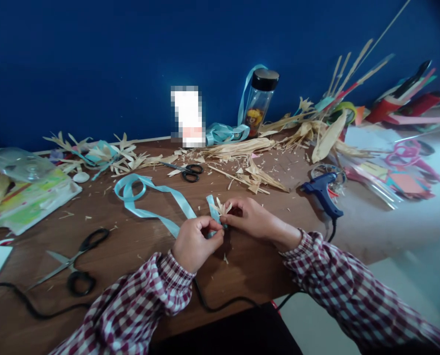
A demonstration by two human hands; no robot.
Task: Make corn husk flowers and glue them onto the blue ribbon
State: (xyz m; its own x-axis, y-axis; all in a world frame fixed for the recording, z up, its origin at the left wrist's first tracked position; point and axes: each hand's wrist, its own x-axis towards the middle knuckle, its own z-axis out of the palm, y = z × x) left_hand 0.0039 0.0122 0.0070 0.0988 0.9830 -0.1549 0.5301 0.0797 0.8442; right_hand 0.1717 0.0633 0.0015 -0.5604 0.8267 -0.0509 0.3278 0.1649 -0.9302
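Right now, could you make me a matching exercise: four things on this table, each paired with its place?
Things:
1. glue gun
2. large scissors
3. bottle
4. ribbon

Places:
A. against the blue wall
B. between both hands
C. right of the hands
D. left of the hands, near the table's front edge

Pairs: 1-C, 2-D, 3-A, 4-B
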